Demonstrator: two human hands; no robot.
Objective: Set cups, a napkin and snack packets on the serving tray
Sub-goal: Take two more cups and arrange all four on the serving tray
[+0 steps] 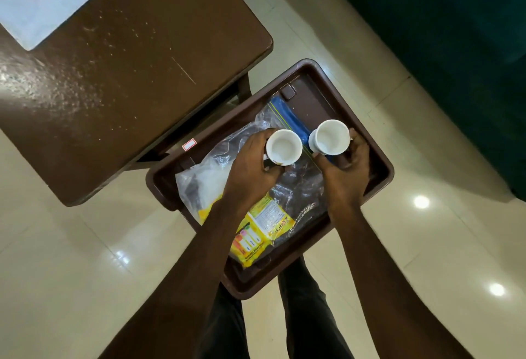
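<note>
Each hand grips one white cup — left hand (253, 168), right hand (345, 171).

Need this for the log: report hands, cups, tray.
Hands: left hand grips left cup, right hand grips right cup. Both upright over packets in tray; set down or not, cannot tell. Nothing blocking.
</note>
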